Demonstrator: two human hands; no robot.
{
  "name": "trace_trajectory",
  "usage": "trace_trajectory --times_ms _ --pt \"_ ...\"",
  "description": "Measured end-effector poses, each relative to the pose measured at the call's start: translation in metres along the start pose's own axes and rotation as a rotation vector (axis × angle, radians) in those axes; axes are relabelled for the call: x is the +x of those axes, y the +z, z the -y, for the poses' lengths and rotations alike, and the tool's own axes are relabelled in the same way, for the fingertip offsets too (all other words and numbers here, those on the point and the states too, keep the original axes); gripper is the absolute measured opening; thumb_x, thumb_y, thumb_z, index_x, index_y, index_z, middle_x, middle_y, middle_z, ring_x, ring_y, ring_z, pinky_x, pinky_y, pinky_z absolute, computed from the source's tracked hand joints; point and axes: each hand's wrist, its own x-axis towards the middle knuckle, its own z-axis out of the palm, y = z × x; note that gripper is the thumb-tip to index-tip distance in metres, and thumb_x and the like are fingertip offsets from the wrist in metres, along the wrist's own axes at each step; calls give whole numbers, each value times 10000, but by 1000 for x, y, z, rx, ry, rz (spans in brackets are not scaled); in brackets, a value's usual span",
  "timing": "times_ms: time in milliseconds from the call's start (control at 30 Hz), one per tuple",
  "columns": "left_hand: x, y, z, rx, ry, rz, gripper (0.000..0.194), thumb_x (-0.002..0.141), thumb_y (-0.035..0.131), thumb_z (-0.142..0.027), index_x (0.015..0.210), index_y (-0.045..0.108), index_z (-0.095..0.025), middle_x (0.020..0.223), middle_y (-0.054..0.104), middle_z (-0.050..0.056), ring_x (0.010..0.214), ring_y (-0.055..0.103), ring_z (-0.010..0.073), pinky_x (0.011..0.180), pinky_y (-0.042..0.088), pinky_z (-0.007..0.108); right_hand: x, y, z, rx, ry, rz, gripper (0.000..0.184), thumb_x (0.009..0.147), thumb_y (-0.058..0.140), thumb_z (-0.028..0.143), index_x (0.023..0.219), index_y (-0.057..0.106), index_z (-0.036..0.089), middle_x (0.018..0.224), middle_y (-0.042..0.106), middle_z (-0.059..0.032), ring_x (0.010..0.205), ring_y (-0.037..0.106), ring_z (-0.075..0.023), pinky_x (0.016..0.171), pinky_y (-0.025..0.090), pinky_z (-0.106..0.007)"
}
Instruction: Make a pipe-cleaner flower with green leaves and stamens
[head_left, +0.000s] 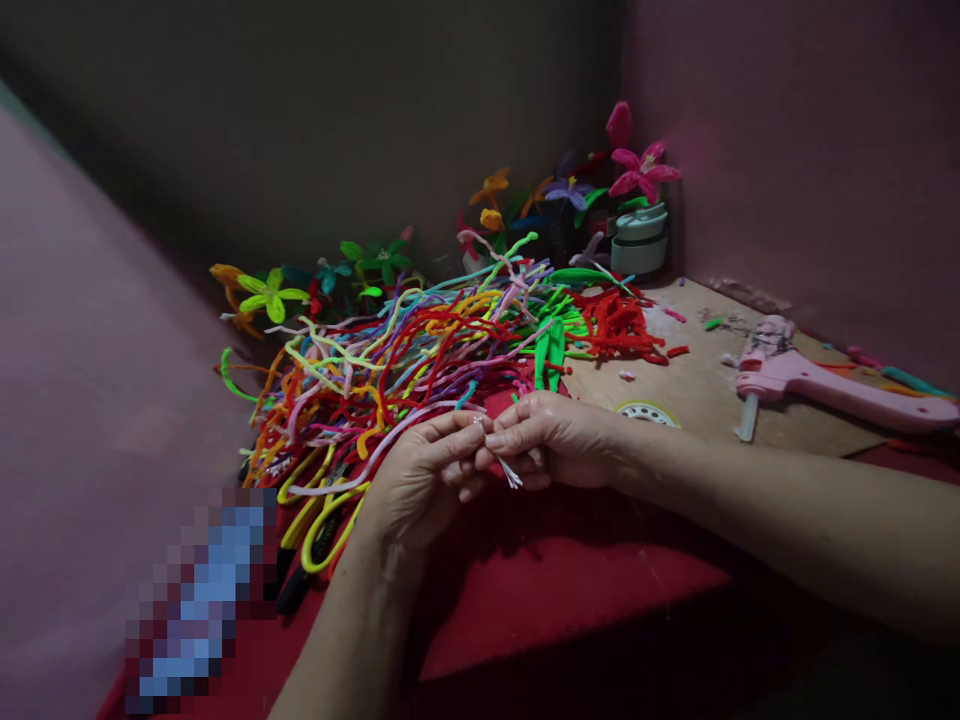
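A small bundle of thin white flower stamens (511, 474) sits between my two hands, its loose ends fanning down to the right. My left hand (427, 460) pinches its upper end between thumb and fingertips. Closed on the same bundle from the other side is my right hand (551, 440), thumb and fingers pressed together. The fingertips of both hands meet, so the middle of the bundle is mostly hidden. Just beyond them spreads a tangled pile of coloured pipe cleaners (420, 345).
A pink hot glue gun (840, 385) lies on the board (817, 425) at right, with a tape roll (649, 412) nearby. Pipe-cleaner flowers (645, 172) and a pale green-grey container (639, 245) stand behind. Yellow-handled tools (326, 525) lie at left on red cloth (570, 600).
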Motion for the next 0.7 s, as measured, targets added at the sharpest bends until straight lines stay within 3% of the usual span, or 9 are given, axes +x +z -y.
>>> trace_trajectory --times_ms 200,333,700 --pt "0 3 3 33 67 -135 144 687 664 -233 694 578 -117 524 478 -36 422 390 19 406 311 135 1 -1 -1 -101 -72 -51 80 637 602 174 616 599 96 452 476 25 389 383 -61 374 265 -211" --pt "1 5 4 34 98 -163 158 677 668 -248 691 573 -123 539 505 -23 459 452 44 453 364 161 1 0 -2 -155 -119 -84 85 639 599 172 609 621 95 468 483 20 432 397 -64 410 279 -214" --pt "2 12 5 -19 144 -224 153 680 662 -228 715 549 -131 529 523 -32 451 510 70 468 449 192 1 4 1 -98 -48 -100 107 633 589 161 645 654 77 517 565 -17 430 438 -75 398 285 -218"
